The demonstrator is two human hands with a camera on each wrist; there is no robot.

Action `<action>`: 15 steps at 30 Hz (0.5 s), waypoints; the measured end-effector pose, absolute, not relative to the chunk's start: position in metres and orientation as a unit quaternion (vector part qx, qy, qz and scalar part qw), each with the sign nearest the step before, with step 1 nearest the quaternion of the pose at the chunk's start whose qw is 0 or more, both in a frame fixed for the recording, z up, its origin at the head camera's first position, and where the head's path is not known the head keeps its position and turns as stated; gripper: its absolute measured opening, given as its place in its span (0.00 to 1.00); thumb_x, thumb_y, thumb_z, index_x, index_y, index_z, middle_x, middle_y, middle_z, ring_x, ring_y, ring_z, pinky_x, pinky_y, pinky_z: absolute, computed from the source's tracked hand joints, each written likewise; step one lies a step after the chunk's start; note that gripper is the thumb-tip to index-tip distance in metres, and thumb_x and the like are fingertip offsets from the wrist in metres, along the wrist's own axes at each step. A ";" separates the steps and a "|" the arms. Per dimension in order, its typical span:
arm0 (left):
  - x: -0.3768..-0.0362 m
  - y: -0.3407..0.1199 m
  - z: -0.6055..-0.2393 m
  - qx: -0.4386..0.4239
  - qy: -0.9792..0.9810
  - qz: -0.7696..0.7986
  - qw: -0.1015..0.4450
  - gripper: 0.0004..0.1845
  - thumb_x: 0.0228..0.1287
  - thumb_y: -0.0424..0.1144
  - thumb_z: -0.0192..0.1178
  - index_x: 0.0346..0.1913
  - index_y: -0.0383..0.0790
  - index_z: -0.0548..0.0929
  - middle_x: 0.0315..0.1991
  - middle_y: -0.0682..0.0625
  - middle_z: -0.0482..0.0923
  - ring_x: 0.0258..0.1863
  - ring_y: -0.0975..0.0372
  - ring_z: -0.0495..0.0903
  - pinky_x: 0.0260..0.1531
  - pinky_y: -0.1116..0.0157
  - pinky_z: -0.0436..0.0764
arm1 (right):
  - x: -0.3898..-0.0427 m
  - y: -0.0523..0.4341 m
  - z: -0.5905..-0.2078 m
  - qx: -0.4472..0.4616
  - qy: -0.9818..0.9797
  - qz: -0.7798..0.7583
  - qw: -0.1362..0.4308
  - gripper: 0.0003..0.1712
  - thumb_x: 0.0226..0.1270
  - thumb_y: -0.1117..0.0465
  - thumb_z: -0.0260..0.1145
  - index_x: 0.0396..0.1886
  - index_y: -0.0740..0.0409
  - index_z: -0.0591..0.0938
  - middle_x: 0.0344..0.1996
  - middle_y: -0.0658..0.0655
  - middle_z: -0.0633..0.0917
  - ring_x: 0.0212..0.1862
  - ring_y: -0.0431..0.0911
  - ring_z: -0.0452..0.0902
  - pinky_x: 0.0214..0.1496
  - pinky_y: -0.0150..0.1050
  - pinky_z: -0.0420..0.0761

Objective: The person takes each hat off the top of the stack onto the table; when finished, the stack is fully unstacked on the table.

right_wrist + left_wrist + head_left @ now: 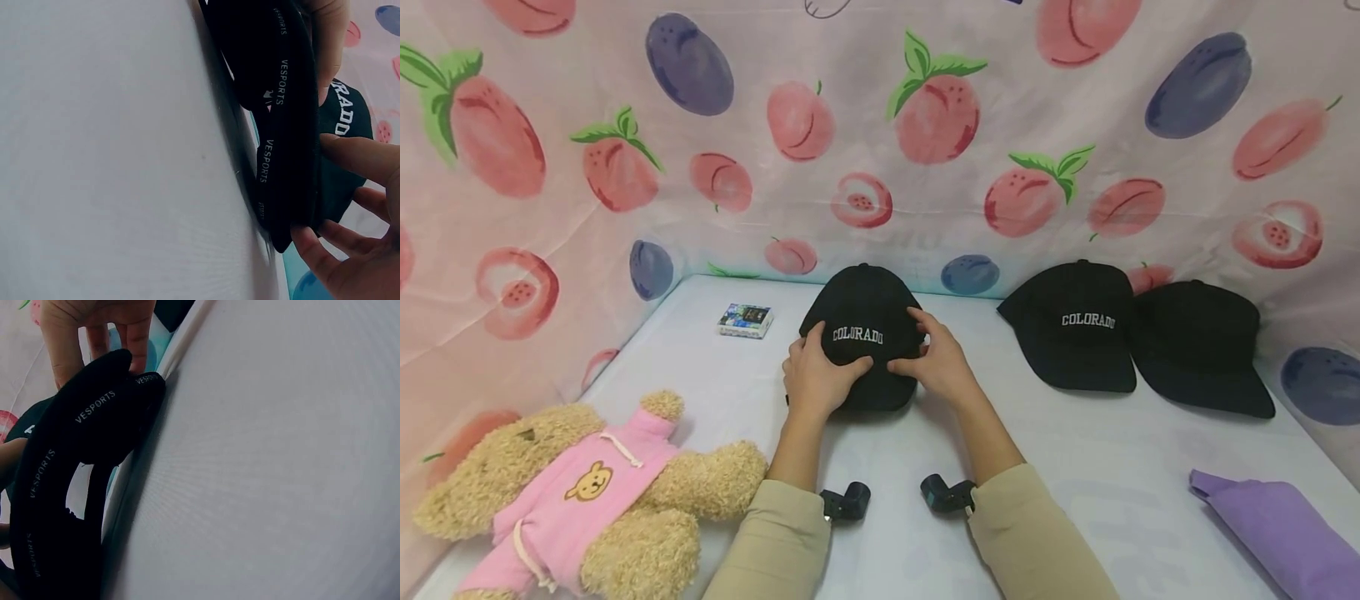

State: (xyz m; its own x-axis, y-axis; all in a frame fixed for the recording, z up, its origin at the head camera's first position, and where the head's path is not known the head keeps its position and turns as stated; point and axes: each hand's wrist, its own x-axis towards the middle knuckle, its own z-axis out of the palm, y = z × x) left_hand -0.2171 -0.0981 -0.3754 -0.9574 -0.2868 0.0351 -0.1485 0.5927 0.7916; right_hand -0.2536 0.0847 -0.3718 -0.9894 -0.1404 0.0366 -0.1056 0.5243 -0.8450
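Observation:
A black baseball cap (865,292) lettered COLORADO faces me in the middle of the table, brim towards me. My left hand (820,375) grips its left side, fingers along the edge and thumb on the front below the letters. On the other side my right hand (943,362) holds it the same way, thumb near the brim and fingers round the side. In the right wrist view, the inner band (265,162) printed VESPORTS shows close over the table, with the right fingertips at the cap's edge. The left wrist view shows the cap's open underside (44,487).
Two more black caps, one lettered COLORADO (1082,292) and one beside it (1198,333), stand at the back right. A small patterned box (745,320) lies back left. A teddy bear (587,517) in pink lies front left, a purple pouch (1277,525) front right. Fruit-print cloth (865,125) walls the back.

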 end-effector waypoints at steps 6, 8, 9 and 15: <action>-0.216 -0.096 -0.372 0.118 -0.888 -0.433 0.096 0.51 0.55 0.53 0.76 0.79 0.43 0.64 0.75 0.31 0.60 0.72 0.35 0.61 0.69 0.36 0.64 | -0.253 0.084 -0.369 -0.068 0.866 -0.495 0.025 0.54 0.56 0.64 0.79 0.81 0.46 0.63 0.74 0.65 0.69 0.65 0.63 0.75 0.67 0.57 0.76; -0.216 -0.095 -0.371 0.118 -0.888 -0.434 0.100 0.51 0.55 0.53 0.76 0.79 0.43 0.64 0.74 0.31 0.61 0.71 0.35 0.62 0.69 0.36 0.64 | -0.253 0.085 -0.368 -0.067 0.863 -0.500 0.030 0.55 0.56 0.64 0.79 0.82 0.45 0.63 0.74 0.65 0.69 0.66 0.64 0.74 0.68 0.57 0.76; -0.216 -0.095 -0.370 0.118 -0.887 -0.434 0.102 0.51 0.55 0.52 0.76 0.79 0.42 0.64 0.74 0.31 0.61 0.71 0.34 0.62 0.69 0.36 0.64 | -0.253 0.085 -0.367 -0.067 0.862 -0.501 0.032 0.55 0.56 0.64 0.79 0.82 0.45 0.63 0.75 0.64 0.68 0.67 0.63 0.74 0.68 0.57 0.76; -0.215 -0.094 -0.367 0.120 -0.885 -0.437 0.106 0.51 0.55 0.53 0.77 0.79 0.44 0.64 0.75 0.33 0.59 0.72 0.36 0.61 0.71 0.37 0.62 | -0.253 0.084 -0.365 -0.067 0.866 -0.495 0.029 0.54 0.57 0.63 0.79 0.81 0.44 0.63 0.74 0.64 0.69 0.62 0.61 0.75 0.64 0.56 0.77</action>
